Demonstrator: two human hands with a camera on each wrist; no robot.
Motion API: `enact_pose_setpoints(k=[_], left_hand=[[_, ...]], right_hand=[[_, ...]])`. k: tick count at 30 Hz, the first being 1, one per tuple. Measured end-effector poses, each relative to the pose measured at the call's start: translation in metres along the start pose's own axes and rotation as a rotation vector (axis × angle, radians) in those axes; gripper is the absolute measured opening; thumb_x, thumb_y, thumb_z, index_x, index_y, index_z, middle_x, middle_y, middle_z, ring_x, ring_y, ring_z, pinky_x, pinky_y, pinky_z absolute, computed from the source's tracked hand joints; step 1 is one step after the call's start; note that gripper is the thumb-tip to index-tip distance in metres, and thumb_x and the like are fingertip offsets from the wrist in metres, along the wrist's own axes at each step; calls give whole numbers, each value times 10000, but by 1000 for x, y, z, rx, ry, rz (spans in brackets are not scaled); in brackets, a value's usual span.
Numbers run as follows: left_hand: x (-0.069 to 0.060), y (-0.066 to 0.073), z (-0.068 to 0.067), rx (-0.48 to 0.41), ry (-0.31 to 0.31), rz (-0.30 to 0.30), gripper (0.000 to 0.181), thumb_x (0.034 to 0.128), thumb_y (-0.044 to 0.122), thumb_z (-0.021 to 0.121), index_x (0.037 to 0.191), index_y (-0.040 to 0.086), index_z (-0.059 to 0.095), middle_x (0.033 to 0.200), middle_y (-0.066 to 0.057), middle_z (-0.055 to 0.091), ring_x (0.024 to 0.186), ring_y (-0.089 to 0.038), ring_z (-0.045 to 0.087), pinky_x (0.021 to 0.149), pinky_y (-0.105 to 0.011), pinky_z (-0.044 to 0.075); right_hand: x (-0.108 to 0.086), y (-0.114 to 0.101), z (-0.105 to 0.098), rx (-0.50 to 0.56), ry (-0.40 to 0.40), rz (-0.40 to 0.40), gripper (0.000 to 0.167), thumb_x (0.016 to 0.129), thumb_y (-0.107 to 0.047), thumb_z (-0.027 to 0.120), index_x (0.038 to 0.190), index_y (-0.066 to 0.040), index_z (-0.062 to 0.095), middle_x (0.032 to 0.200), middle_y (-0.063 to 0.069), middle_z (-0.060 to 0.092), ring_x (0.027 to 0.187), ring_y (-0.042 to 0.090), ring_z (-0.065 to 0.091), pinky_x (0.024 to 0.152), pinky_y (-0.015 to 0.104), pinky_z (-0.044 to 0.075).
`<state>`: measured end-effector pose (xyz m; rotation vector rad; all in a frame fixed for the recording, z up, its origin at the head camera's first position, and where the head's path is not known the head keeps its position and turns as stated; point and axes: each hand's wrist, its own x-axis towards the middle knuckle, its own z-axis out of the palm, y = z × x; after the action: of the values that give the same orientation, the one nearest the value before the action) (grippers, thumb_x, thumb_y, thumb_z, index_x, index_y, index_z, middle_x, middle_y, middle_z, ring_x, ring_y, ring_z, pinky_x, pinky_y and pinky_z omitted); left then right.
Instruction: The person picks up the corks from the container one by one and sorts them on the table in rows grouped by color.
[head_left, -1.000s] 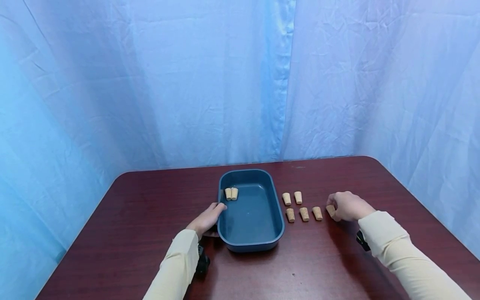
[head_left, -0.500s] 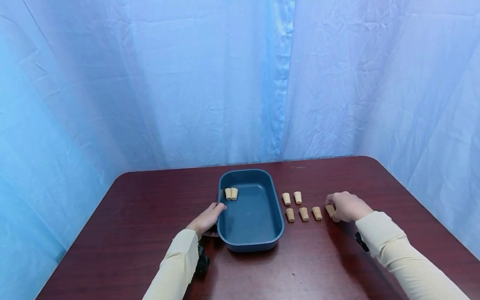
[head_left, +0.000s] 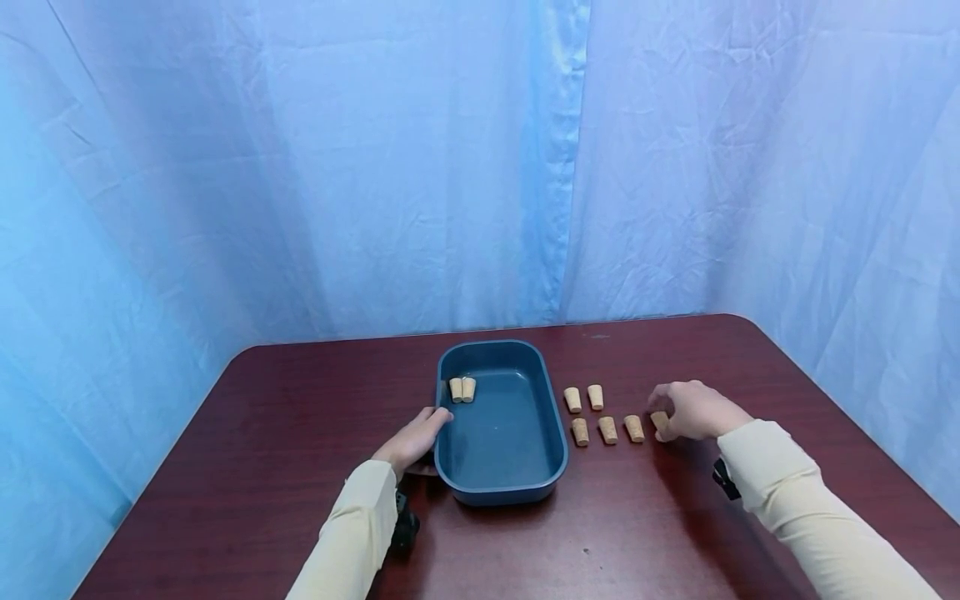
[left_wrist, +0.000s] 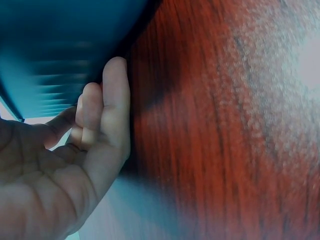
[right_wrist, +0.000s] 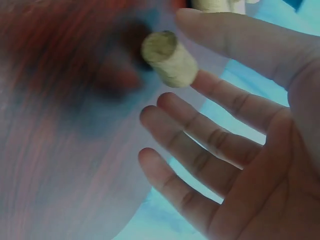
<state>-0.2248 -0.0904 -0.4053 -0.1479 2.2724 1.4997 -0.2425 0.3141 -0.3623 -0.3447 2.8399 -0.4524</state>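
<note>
My left hand [head_left: 414, 440] grips the left wall of a dark blue rectangular dish [head_left: 495, 490], thumb over the rim. In the left wrist view, its fingers [left_wrist: 116, 95] lie along the outer wall, low by the table. Inside the dish, two tapered corks [head_left: 462, 390] lie side by side near the left wall. At the right, my right hand [head_left: 697, 408] is around another cork [head_left: 659, 422] on the table. The right wrist view shows this cork [right_wrist: 172, 60] between thumb and index finger, with the fingers spread; the index fingertip seems to touch it, while the thumb looks apart.
Between the dish and my right hand, corks lie in two rows: two in the back row [head_left: 596, 397], three in the front row [head_left: 608, 430]. All stand on a dark red wooden table [head_left: 300, 433]. Pale blue curtains [head_left: 412, 167] hang behind and at both sides.
My right hand and the cork by it have shifted very slightly left, towards the front row. My left hand and the dish have stayed in place.
</note>
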Motion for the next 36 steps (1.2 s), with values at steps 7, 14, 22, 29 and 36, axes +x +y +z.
enact_pose_setpoints(k=[7,14,22,29,36], left_hand=[[0,0,0,-7,-6,4,633,1018,380,406,1536,25,335,1441,-269,446,1084,-352,598,780,-455,602],[0,-1,0,-11,-10,3,637,1018,382,410,1538,23,330,1448,-271,442,1093,-356,596,790,-462,600],[0,1,1,-11,-7,2,642,1015,383,413,1537,20,331,1453,-271,438,1107,-363,588,797,-472,598],[-1,1,1,-8,-3,0,643,1016,385,417,1537,18,330,1455,-270,437,1105,-363,589,793,-470,599],[-1,1,1,-8,-2,3,642,1016,384,416,1536,17,330,1447,-269,440,1086,-359,589,781,-461,602]], right_hand=[[2,-7,-10,50,93,-123,405,883,-168,769,1213,40,660,1035,147,683,970,331,641,807,500,534],[7,-21,-13,182,184,-206,363,938,-200,730,1238,-6,668,1080,110,713,1006,300,670,821,463,550],[13,-41,-14,429,235,-236,377,967,-236,704,1289,-45,660,1184,134,690,1015,231,663,848,391,544],[21,-61,-15,649,196,-188,431,977,-267,693,1345,-54,625,1250,156,670,1015,199,683,907,415,555],[32,-84,-12,734,204,-171,460,978,-288,692,1341,-17,613,1247,163,663,1114,276,647,946,410,549]])
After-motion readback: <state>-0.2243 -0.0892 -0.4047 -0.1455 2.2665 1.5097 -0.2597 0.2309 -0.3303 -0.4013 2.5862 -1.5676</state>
